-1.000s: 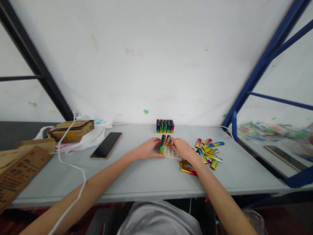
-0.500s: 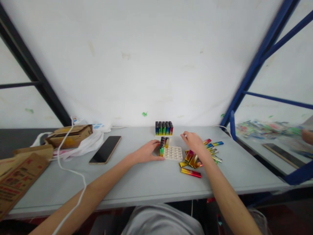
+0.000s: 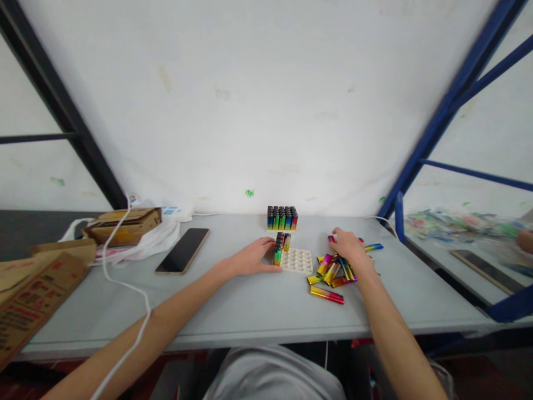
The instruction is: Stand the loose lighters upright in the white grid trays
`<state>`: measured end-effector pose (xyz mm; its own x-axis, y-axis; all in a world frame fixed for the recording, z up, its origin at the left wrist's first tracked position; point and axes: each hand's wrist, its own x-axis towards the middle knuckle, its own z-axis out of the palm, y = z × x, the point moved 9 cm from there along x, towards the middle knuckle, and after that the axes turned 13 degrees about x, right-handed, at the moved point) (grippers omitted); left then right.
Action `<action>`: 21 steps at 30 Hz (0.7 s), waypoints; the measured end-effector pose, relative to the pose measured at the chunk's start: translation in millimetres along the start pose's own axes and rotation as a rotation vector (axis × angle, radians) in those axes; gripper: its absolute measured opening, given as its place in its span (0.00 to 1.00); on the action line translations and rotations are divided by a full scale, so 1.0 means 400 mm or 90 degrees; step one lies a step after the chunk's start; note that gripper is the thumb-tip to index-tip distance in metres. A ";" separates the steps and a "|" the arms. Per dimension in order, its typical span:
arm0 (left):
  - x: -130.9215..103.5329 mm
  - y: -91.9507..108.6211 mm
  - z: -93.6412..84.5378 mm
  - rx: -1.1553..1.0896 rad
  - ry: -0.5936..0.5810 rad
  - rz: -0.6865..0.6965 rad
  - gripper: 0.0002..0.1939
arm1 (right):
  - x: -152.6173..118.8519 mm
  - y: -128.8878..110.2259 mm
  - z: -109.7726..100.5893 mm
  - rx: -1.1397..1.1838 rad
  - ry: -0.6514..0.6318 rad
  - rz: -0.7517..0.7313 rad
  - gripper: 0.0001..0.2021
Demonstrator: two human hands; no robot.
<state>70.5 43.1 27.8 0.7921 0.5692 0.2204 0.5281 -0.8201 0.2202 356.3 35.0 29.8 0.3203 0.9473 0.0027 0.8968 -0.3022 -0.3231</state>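
Several colourful lighters [image 3: 277, 253] stand upright along the left side of a white tray with round hollows [image 3: 300, 261]. Beside that row stands one golden lighter [image 3: 287, 242]. My left hand [image 3: 254, 258] rests at the tray's left edge, thumb and fingers apart around the row, holding nothing. My right hand [image 3: 348, 244] is over the back of a loose pile of shiny lighters [image 3: 332, 271], its fingers closed at a red lighter [image 3: 332, 239]. Behind the tray, a full block of upright lighters [image 3: 282, 218] stands near the wall.
On the left lie a phone [image 3: 183, 251], a cardboard box [image 3: 125, 225], an open carton [image 3: 41, 294] and a white cable [image 3: 125, 284]. A blue metal frame [image 3: 437, 116] rises on the right. Another person's hand [image 3: 524, 241] shows at the far right edge.
My right hand has moved right, from beside the tray to the back of the pile, and closed at a red lighter. My left hand stays by the row. The view has shifted slightly.
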 end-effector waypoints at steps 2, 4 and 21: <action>0.000 0.003 -0.002 -0.002 0.003 0.004 0.39 | 0.005 -0.017 0.000 0.022 0.024 -0.036 0.22; 0.000 0.005 -0.005 -0.003 0.010 0.005 0.38 | 0.012 -0.026 -0.010 0.045 0.060 -0.056 0.24; -0.002 0.011 -0.012 -0.029 0.033 0.022 0.37 | -0.105 -0.284 -0.030 0.671 -0.081 -0.309 0.25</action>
<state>70.7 39.5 33.4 0.7919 0.5442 0.2771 0.4855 -0.8363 0.2548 244.7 28.0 77.7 -0.0732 0.9612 0.2661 0.2002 0.2755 -0.9402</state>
